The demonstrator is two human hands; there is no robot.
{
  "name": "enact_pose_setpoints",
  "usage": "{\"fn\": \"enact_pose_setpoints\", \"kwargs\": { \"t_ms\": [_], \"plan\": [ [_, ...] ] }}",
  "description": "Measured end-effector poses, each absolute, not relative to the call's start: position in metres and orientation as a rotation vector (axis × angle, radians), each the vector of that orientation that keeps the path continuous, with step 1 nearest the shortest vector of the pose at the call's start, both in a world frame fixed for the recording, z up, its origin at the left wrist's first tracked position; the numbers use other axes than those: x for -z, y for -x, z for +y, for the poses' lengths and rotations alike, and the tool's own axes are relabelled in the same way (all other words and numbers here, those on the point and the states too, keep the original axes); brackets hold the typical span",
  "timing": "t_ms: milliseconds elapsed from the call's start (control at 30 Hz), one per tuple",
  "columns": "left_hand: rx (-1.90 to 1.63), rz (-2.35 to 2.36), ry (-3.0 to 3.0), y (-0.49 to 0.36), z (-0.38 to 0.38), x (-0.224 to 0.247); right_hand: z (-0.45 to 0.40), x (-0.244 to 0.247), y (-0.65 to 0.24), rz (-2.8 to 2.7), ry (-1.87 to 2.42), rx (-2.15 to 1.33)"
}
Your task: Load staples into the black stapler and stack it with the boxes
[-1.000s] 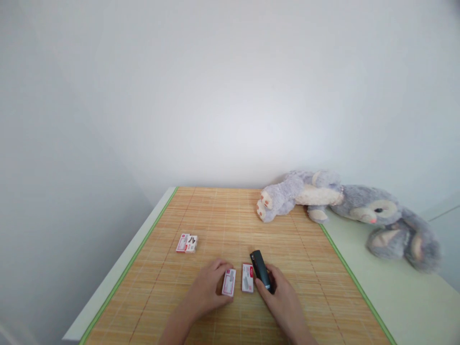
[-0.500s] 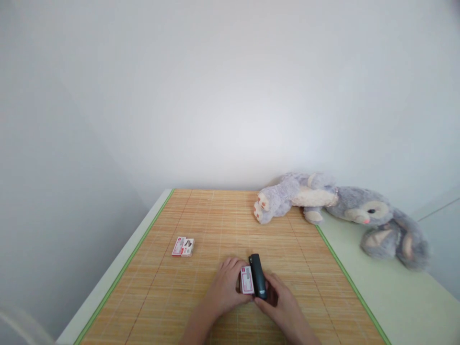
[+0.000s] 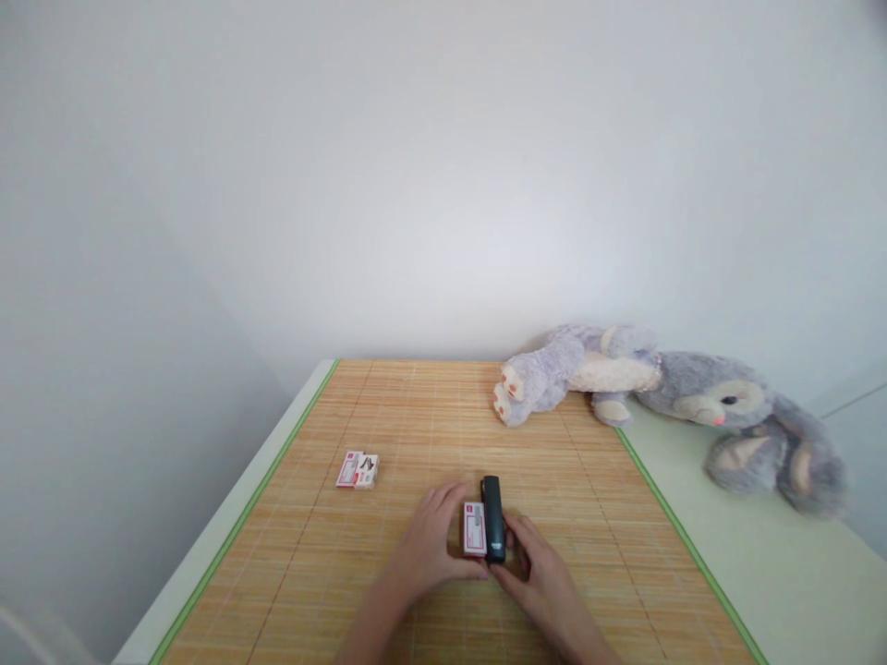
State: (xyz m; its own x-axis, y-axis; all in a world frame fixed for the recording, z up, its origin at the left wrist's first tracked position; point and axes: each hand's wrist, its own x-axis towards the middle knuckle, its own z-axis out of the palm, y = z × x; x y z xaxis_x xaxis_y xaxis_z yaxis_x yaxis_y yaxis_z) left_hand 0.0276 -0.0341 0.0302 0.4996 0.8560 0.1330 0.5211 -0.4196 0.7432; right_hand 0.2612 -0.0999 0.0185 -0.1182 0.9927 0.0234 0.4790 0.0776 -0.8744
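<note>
A black stapler (image 3: 492, 519) lies lengthwise on the bamboo mat, pointing away from me. Close along its left side is a small white-and-red staple box (image 3: 475, 529). My left hand (image 3: 435, 536) curves around the box's left side, fingers and thumb spread, with a visible gap to the box. On the stapler's right, my right hand (image 3: 540, 577) has its thumb at the near end and curled fingers against the side; the fingertips are partly hidden. Farther left, two small boxes (image 3: 358, 470) with red print lie side by side, one picturing a stapler.
The bamboo mat (image 3: 416, 416) with green edging covers most of the pale table (image 3: 796, 573). A grey plush rabbit (image 3: 624, 374) lies across the back right, over the mat's edge. White walls (image 3: 416, 185) stand behind and at the left.
My left hand has loosened from around the staple box, its thumb and fingers wider apart. The stapler has straightened slightly beside the box. The whole view has shifted a little.
</note>
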Motion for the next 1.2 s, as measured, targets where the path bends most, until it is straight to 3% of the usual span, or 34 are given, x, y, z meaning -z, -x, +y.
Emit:
{"fn": "enact_pose_setpoints", "kwargs": {
  "t_ms": [167,300,433,633,733,900,1200],
  "plan": [
    [-1.061,1.679,-2.051,0.076,-0.008,-0.029,-0.109,-0.007,-0.261,-1.647,1.55,-0.862],
    [-0.897,1.798,-2.14,0.14,0.015,-0.013,-0.112,-0.004,-0.258,-1.642,1.58,-0.768],
    [-0.777,1.887,-2.181,0.158,0.017,0.002,-0.111,-0.003,-0.258,-1.652,1.572,-0.746],
    [-1.13,2.173,-1.918,0.15,-0.003,-0.012,-0.111,0.002,-0.258,-1.677,1.565,-0.761],
    [-1.203,1.792,-2.011,0.089,-0.026,-0.034,-0.111,0.003,-0.258,-1.687,1.557,-0.752],
    [-0.753,1.203,-2.12,-0.021,-0.056,-0.06,-0.111,0.0,-0.259,-1.703,1.554,-0.783],
    [-0.563,0.978,-2.118,-0.034,-0.028,-0.059,-0.11,-0.003,-0.257,-1.742,1.531,-0.752]
  ]
}}
